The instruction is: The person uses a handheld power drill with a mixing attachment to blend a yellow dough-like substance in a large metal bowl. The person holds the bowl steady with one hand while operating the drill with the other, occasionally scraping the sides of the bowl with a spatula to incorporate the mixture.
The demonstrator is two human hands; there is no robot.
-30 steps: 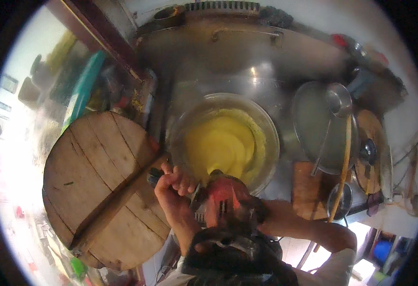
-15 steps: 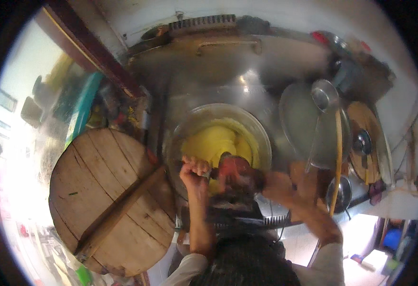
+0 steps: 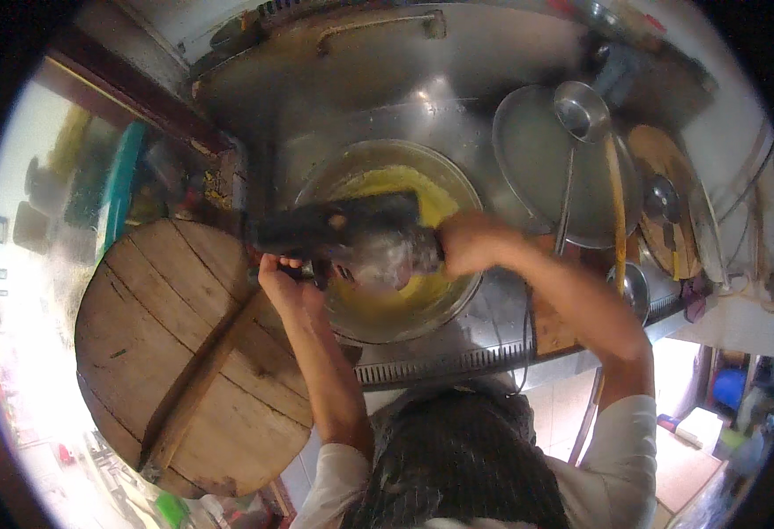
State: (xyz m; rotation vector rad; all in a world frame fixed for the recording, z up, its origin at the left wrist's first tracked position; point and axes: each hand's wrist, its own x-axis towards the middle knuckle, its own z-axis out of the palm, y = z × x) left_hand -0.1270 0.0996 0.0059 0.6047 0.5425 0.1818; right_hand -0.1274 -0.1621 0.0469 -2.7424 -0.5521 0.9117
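My left hand (image 3: 288, 280) is closed around the side handle of a dark, blurred hand-held power mixer (image 3: 360, 231). At the mixer's right end, my right hand (image 3: 475, 244) is wrapped round its rear grip. The mixer lies across above a wide metal bowl (image 3: 463, 172) on the steel counter. Soft yellow dough or batter (image 3: 435, 201) shows in the bowl behind and below the mixer, much of it covered. The mixer's working end is hidden or smeared by motion.
A round wooden lid (image 3: 201, 353) with a crossbar stands left of the bowl. On the right are a large metal pan (image 3: 528, 167), a ladle (image 3: 581, 112), a long wooden stick (image 3: 618, 203) and a wooden lid (image 3: 666, 167). A cord (image 3: 526, 339) hangs over the counter's front edge.
The mixer has swung to lie crosswise over the bowl, hiding more of the yellow mass. My left hand has moved left, to the bowl's left rim. The whole view has shifted.
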